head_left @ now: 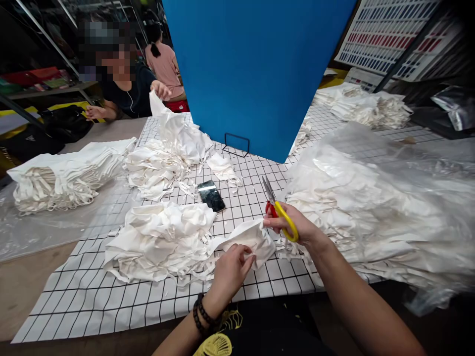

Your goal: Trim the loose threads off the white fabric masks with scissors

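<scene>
My right hand (295,225) is closed round a pair of scissors (281,212) with yellow and red handles, the metal blades pointing up and away. Its fingertips also touch the upper edge of a white cloth piece (256,240). My left hand (233,267), with dark beads on the wrist, pinches the near side of that same cloth. To its left lies a loose heap of white cloth pieces (163,237) with thin strips hanging out. A black phone (211,196) rests on the table beyond them.
A checked cloth (100,296) covers the table. A tall blue panel (260,74) stands ahead on a wire foot. Plastic-covered white cloth (371,207) fills the right; a stack (70,173) lies left. Across the table a person (128,94) lifts white cloth; another stands behind.
</scene>
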`<control>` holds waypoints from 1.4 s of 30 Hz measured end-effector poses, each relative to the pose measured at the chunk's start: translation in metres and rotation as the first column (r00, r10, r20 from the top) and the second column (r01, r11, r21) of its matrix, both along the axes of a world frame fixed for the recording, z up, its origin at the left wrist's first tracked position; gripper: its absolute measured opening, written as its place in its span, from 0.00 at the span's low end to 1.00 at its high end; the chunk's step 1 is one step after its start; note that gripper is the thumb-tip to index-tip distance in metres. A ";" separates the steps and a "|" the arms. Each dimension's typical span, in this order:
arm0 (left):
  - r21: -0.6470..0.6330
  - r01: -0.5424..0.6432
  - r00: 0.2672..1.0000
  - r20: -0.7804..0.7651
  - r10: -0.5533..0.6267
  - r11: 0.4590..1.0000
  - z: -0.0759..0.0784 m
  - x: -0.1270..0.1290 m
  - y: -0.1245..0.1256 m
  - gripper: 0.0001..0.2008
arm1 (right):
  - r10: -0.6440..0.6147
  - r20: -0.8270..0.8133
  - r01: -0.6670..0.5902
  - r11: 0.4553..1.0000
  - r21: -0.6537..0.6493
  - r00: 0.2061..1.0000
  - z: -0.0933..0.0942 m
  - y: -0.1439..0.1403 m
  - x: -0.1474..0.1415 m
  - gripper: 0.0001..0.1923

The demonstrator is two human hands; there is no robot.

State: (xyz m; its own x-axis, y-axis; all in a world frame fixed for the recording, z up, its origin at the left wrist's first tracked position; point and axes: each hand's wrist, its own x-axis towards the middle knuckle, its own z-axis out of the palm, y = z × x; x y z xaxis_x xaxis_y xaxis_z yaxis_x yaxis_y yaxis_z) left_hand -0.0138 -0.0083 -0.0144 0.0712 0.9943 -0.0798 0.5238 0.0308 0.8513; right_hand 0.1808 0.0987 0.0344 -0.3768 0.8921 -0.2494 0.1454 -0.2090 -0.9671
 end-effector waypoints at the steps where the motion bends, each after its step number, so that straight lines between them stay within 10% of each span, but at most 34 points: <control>1: 0.000 -0.006 0.999 0.042 0.006 1.000 0.005 0.001 0.000 0.10 | 0.039 -0.040 -0.039 0.999 -0.021 0.998 0.007 0.001 -0.004 0.18; 6: -0.107 -0.098 0.815 0.562 0.141 0.989 0.033 0.007 0.000 0.15 | 0.099 -0.335 -0.167 0.969 -0.181 0.937 0.028 -0.010 -0.033 0.15; 13: -0.206 -0.224 0.637 0.708 0.304 0.952 0.044 0.012 0.006 0.14 | -0.137 -0.360 0.046 0.967 -0.251 0.923 0.034 -0.028 -0.062 0.23; 19: -0.505 0.051 0.170 0.855 0.490 0.862 0.052 0.006 -0.007 0.12 | -0.178 -0.227 0.141 0.975 -0.171 0.957 0.013 -0.028 -0.062 0.25; 25: -0.608 0.171 0.118 0.794 0.597 0.775 0.063 -0.013 -0.028 0.14 | 0.177 -0.298 -0.162 0.984 0.074 0.938 0.009 -0.028 -0.050 0.19; 32: -0.592 0.442 0.164 0.792 0.588 0.674 0.075 -0.036 -0.042 0.09 | 0.744 -0.429 -0.812 0.582 0.039 0.513 0.009 -0.008 -0.071 0.20; 36: -0.580 0.542 0.249 0.802 0.544 0.608 0.074 -0.048 -0.049 0.08 | 0.837 -0.430 -0.940 0.322 -0.111 0.337 0.010 0.015 -0.095 0.27; 42: -0.585 0.581 0.266 0.794 0.547 0.567 0.072 -0.052 -0.053 0.06 | 0.912 -0.385 -0.979 0.071 -0.191 0.141 0.003 0.026 -0.134 0.28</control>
